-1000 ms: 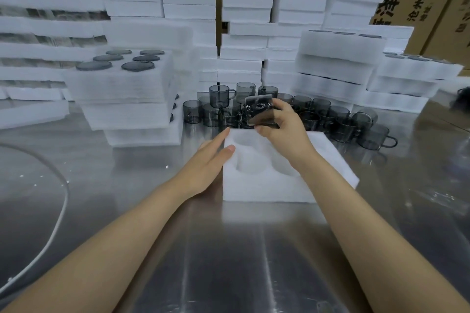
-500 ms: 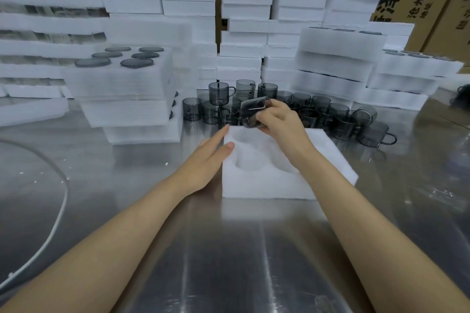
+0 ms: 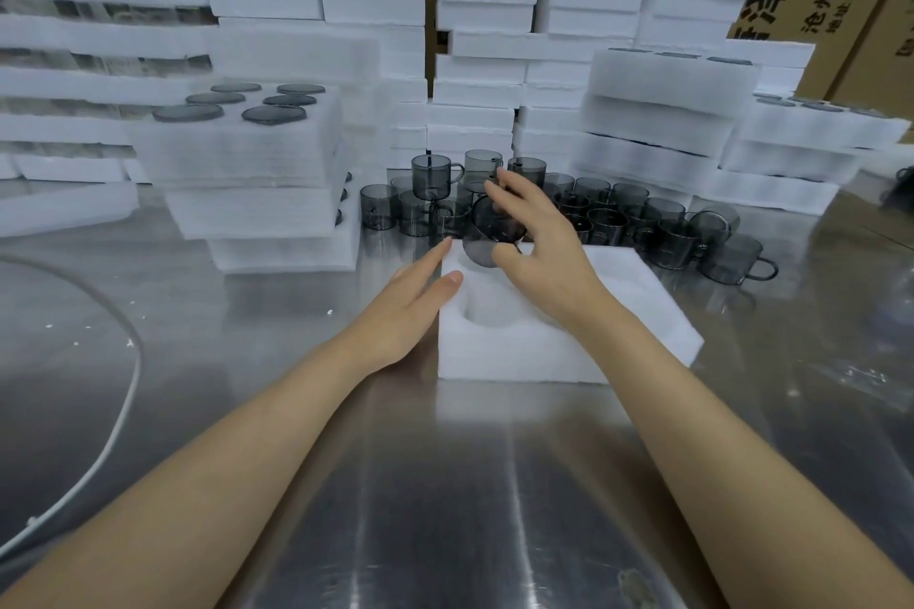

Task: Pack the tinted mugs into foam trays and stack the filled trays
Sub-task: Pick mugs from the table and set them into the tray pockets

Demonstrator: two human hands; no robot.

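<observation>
Loading: right hand (image 3: 539, 242) grips tinted mug (image 3: 487, 240) over foam tray (image 3: 569, 354) far-left pocket; left hand (image 3: 420, 304), fingers straight, braces tray's left edge. Next: seat mug squarely.

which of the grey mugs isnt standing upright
The mug held tilted by the right hand over the foam tray's far left corner; the other mugs stand upright in the cluster behind it.

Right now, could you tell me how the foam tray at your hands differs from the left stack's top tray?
The near foam tray lies directly on the steel table, its near pocket empty; the stack's top tray sits on other trays, six dark mug bases filling it. Both are white foam.
</observation>
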